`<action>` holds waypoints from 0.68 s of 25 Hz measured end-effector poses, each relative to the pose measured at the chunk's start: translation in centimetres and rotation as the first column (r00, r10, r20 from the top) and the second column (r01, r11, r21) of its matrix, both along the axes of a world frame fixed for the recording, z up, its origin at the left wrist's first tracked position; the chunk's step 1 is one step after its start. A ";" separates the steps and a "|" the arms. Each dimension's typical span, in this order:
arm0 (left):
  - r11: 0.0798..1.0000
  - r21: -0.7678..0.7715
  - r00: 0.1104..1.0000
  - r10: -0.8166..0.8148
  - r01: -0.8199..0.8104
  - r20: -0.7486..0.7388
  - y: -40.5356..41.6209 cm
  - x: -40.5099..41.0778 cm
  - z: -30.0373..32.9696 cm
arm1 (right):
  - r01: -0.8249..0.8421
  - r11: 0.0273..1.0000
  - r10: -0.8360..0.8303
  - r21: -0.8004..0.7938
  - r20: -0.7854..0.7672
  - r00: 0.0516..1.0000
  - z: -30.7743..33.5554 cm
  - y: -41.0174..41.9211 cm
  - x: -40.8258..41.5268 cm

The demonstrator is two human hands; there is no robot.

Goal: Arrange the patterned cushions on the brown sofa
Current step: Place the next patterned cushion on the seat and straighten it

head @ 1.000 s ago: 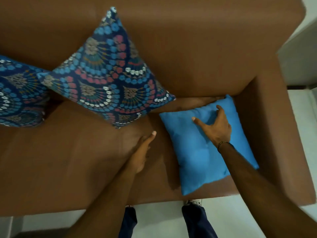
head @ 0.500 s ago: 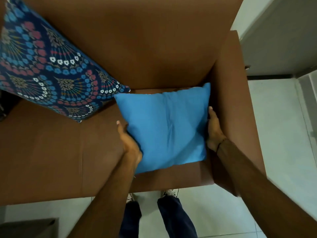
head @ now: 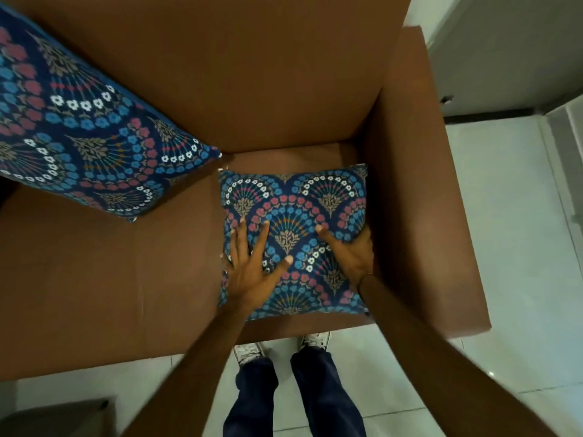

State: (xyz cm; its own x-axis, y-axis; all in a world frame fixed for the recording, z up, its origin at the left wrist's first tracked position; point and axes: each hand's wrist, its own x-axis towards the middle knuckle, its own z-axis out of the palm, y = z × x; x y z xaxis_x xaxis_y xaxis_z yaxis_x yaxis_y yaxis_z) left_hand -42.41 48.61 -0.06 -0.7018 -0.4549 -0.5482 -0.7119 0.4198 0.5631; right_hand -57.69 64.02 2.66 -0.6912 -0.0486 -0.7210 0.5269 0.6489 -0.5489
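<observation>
A patterned cushion (head: pixel 293 209), dark blue with pink and blue flower fans, lies flat on the seat of the brown sofa (head: pixel 110 279), tight against the right armrest (head: pixel 422 216). My left hand (head: pixel 252 269) rests flat on its left part with fingers spread. My right hand (head: pixel 350 257) holds its right edge, thumb on top and fingers hidden between cushion and armrest. A second patterned cushion (head: pixel 79 130) leans against the backrest at the upper left, one corner close to the flat cushion.
The sofa backrest (head: pixel 252 74) fills the top. Pale tiled floor (head: pixel 504 247) lies to the right and in front. My legs and white shoes (head: pixel 249 353) stand at the seat's front edge. A dark object (head: pixel 53 417) sits at the bottom left.
The cushion showed its plain blue side, held at both edges; now its patterned side faces up. My left hand has moved on top of it. The view has shifted right.
</observation>
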 end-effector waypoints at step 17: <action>0.501 0.643 0.619 0.783 -0.579 -0.053 -3.1 -4.6 3.8 | 0.096 0.917 -0.151 -0.387 -0.115 0.982 6.3 0.9 -6.1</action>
State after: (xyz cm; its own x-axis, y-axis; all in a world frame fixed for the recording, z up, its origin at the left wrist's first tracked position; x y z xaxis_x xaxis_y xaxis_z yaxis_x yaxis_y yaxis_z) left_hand -47.04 45.48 3.75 -0.4619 -0.5760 -0.6744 -0.3856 -0.5544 0.7376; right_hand -63.83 64.92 8.92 -0.8018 -0.2061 -0.5609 0.4893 0.3126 -0.8142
